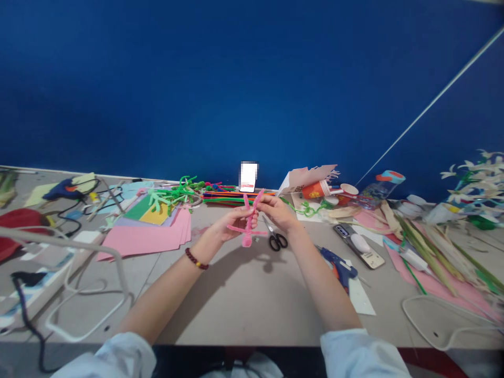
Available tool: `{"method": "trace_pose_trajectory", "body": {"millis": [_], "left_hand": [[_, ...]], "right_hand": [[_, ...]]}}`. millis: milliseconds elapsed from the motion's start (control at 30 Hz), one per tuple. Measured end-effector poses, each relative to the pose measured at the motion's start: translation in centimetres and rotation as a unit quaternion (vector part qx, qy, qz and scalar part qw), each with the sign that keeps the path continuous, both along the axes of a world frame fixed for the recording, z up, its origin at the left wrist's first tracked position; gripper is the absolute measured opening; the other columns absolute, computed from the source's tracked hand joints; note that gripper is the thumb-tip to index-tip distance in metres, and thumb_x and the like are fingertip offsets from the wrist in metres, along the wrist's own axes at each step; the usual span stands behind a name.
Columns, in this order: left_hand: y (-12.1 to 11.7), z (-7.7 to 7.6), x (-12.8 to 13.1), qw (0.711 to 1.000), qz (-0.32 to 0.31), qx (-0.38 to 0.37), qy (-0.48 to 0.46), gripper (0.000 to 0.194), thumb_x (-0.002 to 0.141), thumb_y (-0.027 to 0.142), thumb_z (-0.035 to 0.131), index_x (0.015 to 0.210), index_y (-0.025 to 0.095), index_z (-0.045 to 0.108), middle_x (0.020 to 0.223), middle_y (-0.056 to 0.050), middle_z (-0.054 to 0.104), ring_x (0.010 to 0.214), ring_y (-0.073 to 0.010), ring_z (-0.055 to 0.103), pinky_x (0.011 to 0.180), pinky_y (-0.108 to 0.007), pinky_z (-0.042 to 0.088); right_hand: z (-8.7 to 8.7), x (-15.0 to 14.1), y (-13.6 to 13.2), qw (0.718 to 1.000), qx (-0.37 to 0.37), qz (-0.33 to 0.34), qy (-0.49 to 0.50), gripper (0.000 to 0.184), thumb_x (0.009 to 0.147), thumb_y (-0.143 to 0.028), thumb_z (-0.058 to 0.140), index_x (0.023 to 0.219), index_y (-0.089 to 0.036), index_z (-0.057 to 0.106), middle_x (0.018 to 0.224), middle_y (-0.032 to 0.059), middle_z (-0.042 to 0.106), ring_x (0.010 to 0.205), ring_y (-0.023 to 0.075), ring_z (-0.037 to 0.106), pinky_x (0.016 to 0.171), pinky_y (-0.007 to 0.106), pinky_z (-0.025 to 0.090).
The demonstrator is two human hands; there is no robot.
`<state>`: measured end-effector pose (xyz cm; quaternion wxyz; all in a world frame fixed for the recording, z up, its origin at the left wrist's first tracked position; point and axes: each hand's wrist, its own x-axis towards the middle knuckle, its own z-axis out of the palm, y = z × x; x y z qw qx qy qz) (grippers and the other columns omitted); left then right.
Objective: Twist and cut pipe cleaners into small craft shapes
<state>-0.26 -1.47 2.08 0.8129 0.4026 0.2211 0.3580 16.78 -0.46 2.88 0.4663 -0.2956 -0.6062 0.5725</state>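
A pink pipe-cleaner figure [247, 239] hangs between my hands over the table, with a small lump at its lower end and thin arms out to both sides. My left hand [233, 221] pinches its middle from the left, a beaded bracelet on that wrist. With thumb and fingers closed, my right hand [277, 211] grips one of the two upper strands. Just below the right hand, black-handled scissors [277, 241] lie on the table, their blades pointing away and partly covered by the hand. A phone [248, 177] stands upright behind the hands, its screen lit.
Pink paper sheets [145, 239] and green pipe-cleaner pieces [183, 190] lie left of my hands. Coloured pipe cleaners [224, 198] lie behind. On the right are a blue glue gun [339, 266], a phone [372, 257] and paper cups [317, 189]. A white power strip [84, 249] and cables lie left.
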Motion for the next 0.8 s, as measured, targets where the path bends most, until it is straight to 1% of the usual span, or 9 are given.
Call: {"method": "trace_pose_trajectory", "body": {"millis": [100,167,200,267,333,400,533,700,800], "left_hand": [[-0.1,0.5,0.1,0.993,0.081,0.045,0.073,0.027,0.069,0.034,0.073,0.085,0.013,0.065,0.082,-0.007,0.065,0.072,-0.0157,0.062,0.067,-0.028,0.05],[-0.2,0.6,0.3,0.97,0.175,0.11,0.126,0.035,0.068,0.037,0.073,0.094,0.016,0.062,0.092,-0.007,0.064,0.08,-0.0176,0.062,0.069,-0.029,0.05],[-0.2,0.6,0.4,0.947,0.235,0.153,0.154,0.038,0.068,0.038,0.074,0.096,0.017,0.06,0.095,-0.007,0.063,0.082,-0.0173,0.061,0.071,-0.029,0.049],[-0.3,0.4,0.7,0.877,0.349,0.255,0.212,0.041,0.066,0.038,0.075,0.097,0.018,0.057,0.097,-0.006,0.061,0.085,-0.0166,0.059,0.076,-0.029,0.047],[-0.4,0.1,0.9,0.8,0.411,0.348,0.265,0.037,0.068,0.036,0.074,0.098,0.019,0.058,0.097,-0.006,0.059,0.089,-0.0175,0.056,0.081,-0.03,0.045],[-0.4,-0.1,1.0,0.752,0.418,0.413,0.299,0.028,0.073,0.033,0.07,0.096,0.02,0.06,0.097,-0.006,0.059,0.094,-0.0193,0.055,0.086,-0.032,0.043],[-0.4,-0.4,0.8,0.717,0.404,0.472,0.315,0.013,0.077,0.032,0.066,0.084,0.02,0.065,0.095,-0.006,0.059,0.096,-0.0211,0.054,0.089,-0.035,0.04],[-0.4,-0.5,0.8,0.708,0.394,0.482,0.333,0.012,0.081,0.03,0.06,0.077,0.02,0.067,0.087,-0.006,0.059,0.091,-0.0207,0.054,0.085,-0.034,0.041],[-0.5,-0.2,0.9,0.733,0.376,0.471,0.314,0.016,0.085,0.028,0.054,0.079,0.02,0.066,0.087,-0.006,0.06,0.09,-0.0198,0.055,0.084,-0.033,0.042]], "right_hand": [[0.5,-0.3,-0.3,0.998,-0.006,-0.056,-0.007,0.023,0.07,-0.041,0.071,0.075,-0.02,0.065,0.072,-0.0008,0.063,0.068,0.0134,0.058,0.073,0.031,0.048],[0.8,-0.5,-0.4,0.994,0.0,-0.106,-0.01,0.024,0.067,-0.041,0.072,0.076,-0.019,0.065,0.077,0.0,0.065,0.074,0.014,0.058,0.076,0.031,0.048],[0.9,-0.6,-0.4,0.992,0.005,-0.129,-0.01,0.024,0.066,-0.041,0.072,0.075,-0.019,0.065,0.079,0.0003,0.065,0.076,0.0143,0.059,0.078,0.032,0.047],[1.0,-0.9,-0.4,0.986,0.008,-0.166,-0.013,0.024,0.064,-0.04,0.072,0.074,-0.019,0.065,0.078,0.0008,0.065,0.077,0.015,0.059,0.079,0.032,0.047],[0.8,-1.3,-0.3,0.982,-0.004,-0.191,-0.013,0.023,0.063,-0.039,0.071,0.073,-0.019,0.063,0.076,0.0009,0.064,0.076,0.0153,0.059,0.079,0.033,0.048],[0.6,-1.7,-0.3,0.979,-0.021,-0.203,-0.003,0.023,0.064,-0.038,0.07,0.073,-0.019,0.063,0.074,0.0007,0.064,0.073,0.0154,0.06,0.078,0.033,0.049],[-0.1,-2.5,-0.4,0.976,-0.044,-0.214,0.018,0.024,0.064,-0.038,0.07,0.075,-0.018,0.062,0.073,0.0012,0.064,0.072,0.0158,0.06,0.077,0.035,0.049],[-0.3,-2.9,-0.5,0.978,-0.043,-0.203,0.023,0.025,0.064,-0.04,0.071,0.076,-0.019,0.064,0.077,0.0025,0.066,0.076,0.0166,0.061,0.081,0.035,0.05],[-0.2,-2.5,-0.2,0.984,-0.037,-0.174,0.014,0.027,0.061,-0.041,0.074,0.076,-0.02,0.066,0.08,0.0022,0.067,0.079,0.0171,0.062,0.083,0.035,0.05]]}}
